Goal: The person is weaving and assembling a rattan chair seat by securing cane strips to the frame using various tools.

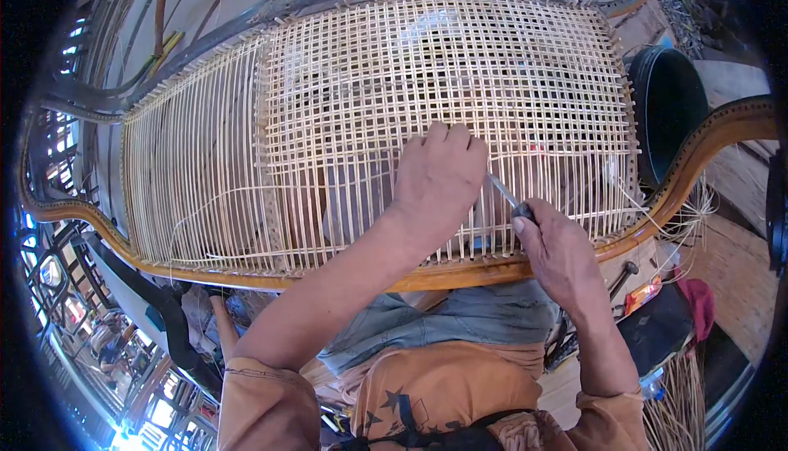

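- Left hand (437, 178): palm down, fingers bent forward, forearm reaching in from the near left.
- Right hand (558, 250): fist closed, thumb on top, just right of the left hand.

I can't see my left hand's (437, 173) fingertips; they curl into the cane weave (460, 65). My right hand (558, 247) hides most of the thin tool (502, 191). The black bucket (669, 106) sits partly behind the wooden frame (706, 143).

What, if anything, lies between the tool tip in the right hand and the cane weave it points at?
Nothing visible: the right hand holds a thin metal tool whose tip meets the cane weave beside the left hand, which rests flat on the strands.
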`<move>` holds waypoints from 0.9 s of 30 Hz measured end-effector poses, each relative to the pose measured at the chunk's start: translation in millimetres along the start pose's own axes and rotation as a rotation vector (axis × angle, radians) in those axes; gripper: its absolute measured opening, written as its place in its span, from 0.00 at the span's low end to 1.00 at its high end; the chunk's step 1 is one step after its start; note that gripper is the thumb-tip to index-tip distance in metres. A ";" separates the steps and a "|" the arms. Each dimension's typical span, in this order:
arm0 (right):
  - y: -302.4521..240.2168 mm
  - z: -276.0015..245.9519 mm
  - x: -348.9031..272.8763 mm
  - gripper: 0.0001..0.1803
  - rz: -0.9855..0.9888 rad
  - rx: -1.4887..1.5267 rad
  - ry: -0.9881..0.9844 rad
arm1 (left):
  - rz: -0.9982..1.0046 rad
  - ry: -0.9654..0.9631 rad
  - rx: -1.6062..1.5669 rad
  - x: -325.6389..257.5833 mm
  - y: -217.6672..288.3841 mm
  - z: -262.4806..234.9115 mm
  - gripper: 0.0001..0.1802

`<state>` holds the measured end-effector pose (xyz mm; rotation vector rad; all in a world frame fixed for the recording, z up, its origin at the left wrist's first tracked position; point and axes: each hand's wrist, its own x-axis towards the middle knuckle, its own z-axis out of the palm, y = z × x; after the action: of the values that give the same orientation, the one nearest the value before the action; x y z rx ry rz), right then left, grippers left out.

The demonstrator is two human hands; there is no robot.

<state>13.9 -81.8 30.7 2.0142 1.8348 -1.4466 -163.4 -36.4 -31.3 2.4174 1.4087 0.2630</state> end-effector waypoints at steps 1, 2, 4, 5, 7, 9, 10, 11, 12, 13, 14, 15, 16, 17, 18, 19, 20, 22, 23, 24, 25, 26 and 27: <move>-0.1 0.3 1.0 0.13 0.006 0.000 -0.002 | 0.011 -0.033 0.041 2.7 1.0 0.6 0.06; -0.7 0.5 3.6 0.13 0.031 -0.014 -0.003 | 0.023 -0.066 0.082 4.7 1.2 1.7 0.06; 0.4 -0.4 10.0 0.13 0.059 -0.024 -0.007 | 0.045 -0.056 0.061 3.4 -2.7 6.3 0.06; 1.8 -1.5 13.7 0.13 0.008 -0.035 0.005 | 0.065 -0.043 0.046 2.7 -5.1 7.9 0.06; 3.9 -0.7 13.7 0.13 -0.042 -0.045 0.012 | 0.064 -0.025 0.026 2.9 -6.6 9.4 0.06; 4.8 0.9 9.8 0.12 -0.074 0.012 0.132 | 0.069 0.004 0.000 2.5 -5.0 10.0 0.06; 3.9 0.1 8.8 0.12 -0.073 0.010 0.136 | 0.073 0.008 -0.001 4.0 -4.6 10.3 0.06; 1.9 -0.6 5.1 0.11 -0.024 0.011 0.117 | 0.042 -0.001 -0.009 4.3 -3.5 9.8 0.05; 1.3 -1.5 1.4 0.11 0.025 0.011 0.099 | 0.011 -0.009 -0.018 4.9 -2.4 8.9 0.05; 5.8 -1.0 -1.9 0.11 -0.012 0.016 0.149 | 0.014 -0.016 -0.019 6.8 -0.9 2.8 0.04; 8.2 -2.0 -2.0 0.11 -0.010 0.015 0.155 | 0.020 -0.012 -0.021 8.1 1.4 2.0 0.04; 10.0 -3.3 -1.8 0.11 -0.010 0.006 0.126 | 0.039 -0.029 -0.012 9.7 4.0 2.0 0.04; 11.9 -4.4 -1.2 0.11 -0.013 -0.004 0.095 | 0.054 -0.047 -0.002 10.9 5.8 1.6 0.04; 14.5 -4.7 0.5 0.12 -0.035 0.004 0.069 | 0.035 -0.086 0.014 12.0 6.4 1.1 0.05; 13.6 -4.2 1.2 0.12 -0.035 0.000 0.071 | 0.035 -0.082 0.013 12.1 6.4 1.2 0.05; 11.3 -4.3 2.1 0.12 -0.020 -0.028 0.067 | 0.043 -0.088 0.022 13.0 6.6 2.7 0.05; 9.3 -4.2 3.2 0.12 -0.005 -0.056 0.063 | 0.050 -0.094 0.031 13.3 6.6 4.5 0.05; 10.0 -5.4 7.5 0.12 0.005 -0.061 0.074 | 0.039 -0.071 -0.007 14.8 6.2 6.4 0.04; 12.5 -5.1 9.4 0.12 -0.027 -0.038 0.094 | 0.025 -0.083 -0.044 14.9 5.2 5.2 0.06; 14.5 -5.6 10.7 0.13 -0.060 -0.016 0.113 | 0.011 -0.094 -0.081 15.1 5.2 4.2 0.07; 13.7 -4.5 10.3 0.13 -0.042 0.031 0.119 | -0.006 -0.117 -0.094 12.7 5.4 2.3 0.07; 11.6 -1.7 9.0 0.13 -0.045 0.021 0.125 | -0.006 -0.106 -0.097 10.1 6.6 0.8 0.07; 8.8 1.7 7.2 0.13 -0.058 0.030 0.172 | -0.029 -0.031 -0.136 6.8 8.4 -0.5 0.07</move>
<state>18.9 -80.0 20.5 2.1802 1.9628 -1.3605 -153.4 -34.3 -27.7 2.2801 1.3652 0.3033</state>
